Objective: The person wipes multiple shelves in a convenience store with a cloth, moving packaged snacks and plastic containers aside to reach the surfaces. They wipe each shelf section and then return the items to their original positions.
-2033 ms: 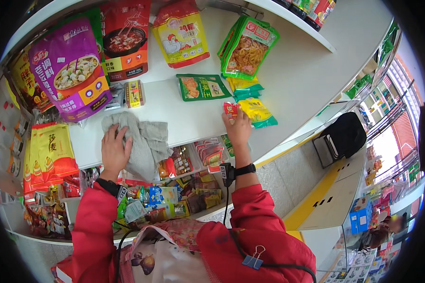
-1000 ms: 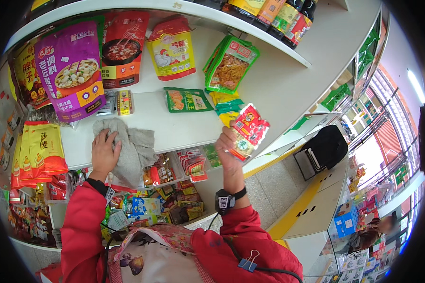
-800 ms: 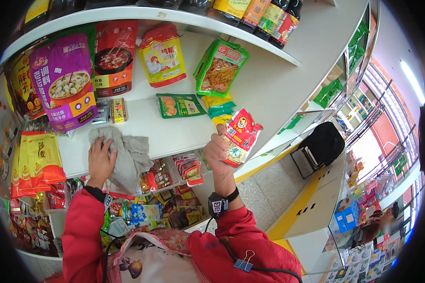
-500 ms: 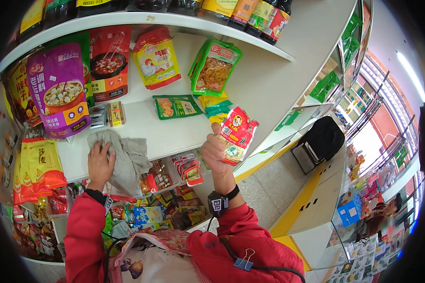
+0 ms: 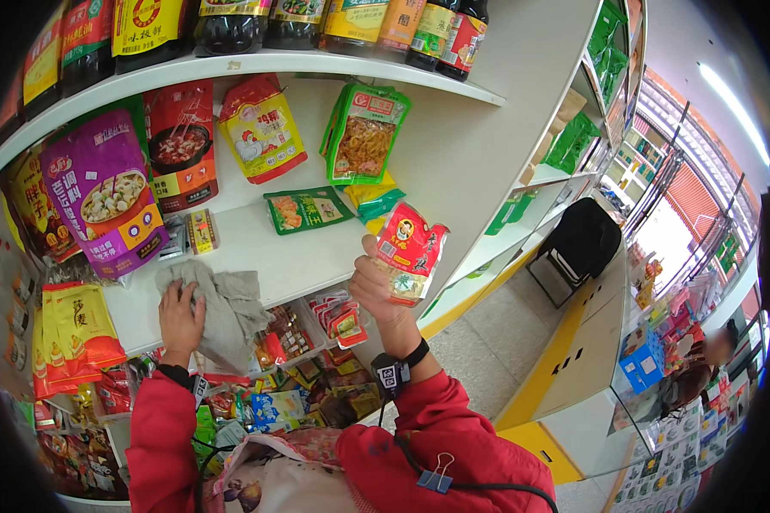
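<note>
My left hand (image 5: pixel 182 323) lies back-up on a crumpled grey cloth (image 5: pixel 233 299) at the front of the white shelf, its bent fingers pressing into the fabric. Part of the cloth hangs over the shelf edge. Raised at the right end of the shelf, my right hand (image 5: pixel 376 285) is closed on the side of a small red seasoning packet (image 5: pixel 412 248) with a clear lower part. Just beyond that packet is a yellow and teal packet (image 5: pixel 376 203), and left of it a flat green packet (image 5: pixel 307 209) lies on the shelf.
Large pouches, including a purple one (image 5: pixel 103 192), stand at the back left. Dark bottles (image 5: pixel 227 32) line the upper shelf. Bins of small packets (image 5: pixel 316 385) sit below. A black chair (image 5: pixel 576 244) and a counter (image 5: pixel 565 376) are at the right, with a person (image 5: pixel 697 372) beyond.
The view has shifted slightly, bringing more of the upper bottles and the person at the right into sight. Both hands keep their places at the cloth and the packet.
</note>
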`<action>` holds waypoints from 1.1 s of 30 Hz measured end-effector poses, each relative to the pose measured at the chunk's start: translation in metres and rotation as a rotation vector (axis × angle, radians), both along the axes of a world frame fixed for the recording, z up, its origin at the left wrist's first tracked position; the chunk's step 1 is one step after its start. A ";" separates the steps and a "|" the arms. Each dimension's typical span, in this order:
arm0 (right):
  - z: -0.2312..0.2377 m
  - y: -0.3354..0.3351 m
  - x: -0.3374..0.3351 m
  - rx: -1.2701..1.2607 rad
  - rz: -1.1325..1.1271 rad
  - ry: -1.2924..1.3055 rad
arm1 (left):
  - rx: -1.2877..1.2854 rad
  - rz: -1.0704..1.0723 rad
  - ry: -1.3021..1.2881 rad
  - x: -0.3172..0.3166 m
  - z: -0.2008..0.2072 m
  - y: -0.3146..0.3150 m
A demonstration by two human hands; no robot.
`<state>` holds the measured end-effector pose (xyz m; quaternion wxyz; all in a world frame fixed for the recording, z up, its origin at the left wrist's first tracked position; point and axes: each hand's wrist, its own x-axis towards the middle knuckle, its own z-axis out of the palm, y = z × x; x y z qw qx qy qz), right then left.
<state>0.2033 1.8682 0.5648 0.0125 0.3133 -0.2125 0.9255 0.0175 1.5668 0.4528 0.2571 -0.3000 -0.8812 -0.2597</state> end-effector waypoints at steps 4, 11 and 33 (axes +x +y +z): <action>0.002 -0.003 -0.001 -0.042 0.000 -0.009 | 0.004 -0.003 -0.003 -0.001 -0.002 -0.001; -0.014 0.008 -0.002 0.051 -0.088 -0.083 | 0.038 -0.046 0.051 -0.009 -0.011 0.003; -0.081 -0.103 -0.305 1.721 -1.388 -0.484 | 0.010 -0.007 0.012 -0.002 0.003 0.002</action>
